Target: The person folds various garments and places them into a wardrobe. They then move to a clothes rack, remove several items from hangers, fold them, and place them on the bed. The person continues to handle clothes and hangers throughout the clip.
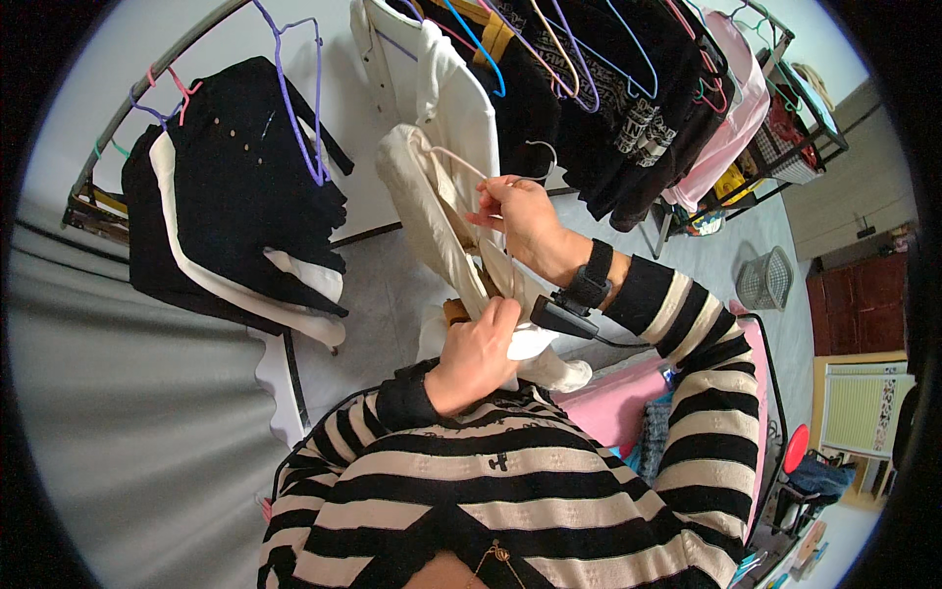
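A cream garment (pixel 419 199) hangs in front of my chest, its opening spread. A pale hanger (pixel 458 159) lies partly inside it; one arm runs into the upper shoulder, and the hook points away to the right. My right hand (pixel 526 224) pinches this hanger near its middle between thumb and fingers. Nearer my body, my left hand (pixel 475 361) is closed on the garment's edge, its fingertips hidden by the cloth. Folds of the fabric cover the hanger's lower end. A black strap with a small device (pixel 578 294) sits around my right wrist.
A clothes rail (pixel 176 48) bears black garments (pixel 243 199), a white garment (pixel 460 96) and several coloured hangers (pixel 294 110) close ahead. A grey curtain (pixel 147 397) is on the left. To the right are a pink-covered surface (pixel 625 397) and a grey basket (pixel 765 278).
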The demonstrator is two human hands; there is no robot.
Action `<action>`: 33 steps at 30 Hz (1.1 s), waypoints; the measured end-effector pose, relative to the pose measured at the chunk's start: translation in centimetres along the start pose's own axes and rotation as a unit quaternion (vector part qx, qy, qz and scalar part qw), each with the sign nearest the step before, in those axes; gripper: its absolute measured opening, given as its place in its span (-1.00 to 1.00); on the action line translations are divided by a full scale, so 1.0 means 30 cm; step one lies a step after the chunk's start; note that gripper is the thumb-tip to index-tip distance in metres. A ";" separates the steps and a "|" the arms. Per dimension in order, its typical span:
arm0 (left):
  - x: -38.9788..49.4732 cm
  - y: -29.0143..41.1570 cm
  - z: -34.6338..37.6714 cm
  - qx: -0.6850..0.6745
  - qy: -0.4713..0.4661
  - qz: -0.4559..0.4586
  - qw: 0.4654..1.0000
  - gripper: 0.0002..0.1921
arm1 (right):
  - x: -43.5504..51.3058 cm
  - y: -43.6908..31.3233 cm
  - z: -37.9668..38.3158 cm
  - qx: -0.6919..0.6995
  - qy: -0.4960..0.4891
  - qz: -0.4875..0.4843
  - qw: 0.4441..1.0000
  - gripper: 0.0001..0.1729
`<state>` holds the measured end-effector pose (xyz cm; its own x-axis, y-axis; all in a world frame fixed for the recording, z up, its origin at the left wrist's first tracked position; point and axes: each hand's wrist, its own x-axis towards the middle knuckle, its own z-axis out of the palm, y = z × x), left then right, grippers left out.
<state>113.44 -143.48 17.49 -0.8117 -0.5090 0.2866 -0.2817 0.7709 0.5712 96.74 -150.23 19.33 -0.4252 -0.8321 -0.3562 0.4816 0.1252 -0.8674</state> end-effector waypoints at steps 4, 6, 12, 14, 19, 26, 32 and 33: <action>0.003 -0.063 -0.005 0.084 0.009 0.034 0.996 -0.70 | -0.020 -0.075 -0.006 0.080 -0.024 -0.002 0.996 -0.90; -0.002 -0.085 -0.018 0.094 0.024 0.048 0.994 -0.72 | -0.027 -0.101 -0.037 0.105 -0.041 0.004 0.994 -0.91; -0.058 -0.164 -0.045 -0.045 0.014 0.001 0.999 -0.68 | -0.093 -0.090 -0.081 0.090 -0.099 -0.017 0.991 -0.85; -0.066 -0.196 -0.080 -0.089 0.052 -0.020 0.995 -0.63 | -0.134 -0.075 -0.097 0.058 -0.105 -0.029 0.992 -0.85; 0.021 -0.236 -0.221 -0.089 0.112 -0.018 0.990 -0.65 | -0.252 0.011 -0.116 -0.016 -0.110 -0.066 0.992 -0.80; 0.134 -0.209 -0.194 -0.168 0.041 -0.228 0.958 -0.62 | -0.348 0.132 -0.071 -0.136 -0.209 -0.139 0.959 -0.78; 0.147 -0.244 -0.125 -0.234 0.057 -0.214 0.947 -0.71 | -0.418 0.172 -0.040 -0.192 -0.350 -0.137 0.907 -0.59; 0.141 -0.241 -0.133 -0.277 0.091 -0.172 0.941 -0.71 | -0.416 0.157 -0.044 -0.238 -0.359 -0.157 0.889 -0.54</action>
<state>114.07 -152.73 17.63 -0.6051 -0.7885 0.1097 -0.1608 0.2560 0.9532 103.29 -138.53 19.23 0.1999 -0.9753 0.0943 -0.0267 -0.1017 -0.9945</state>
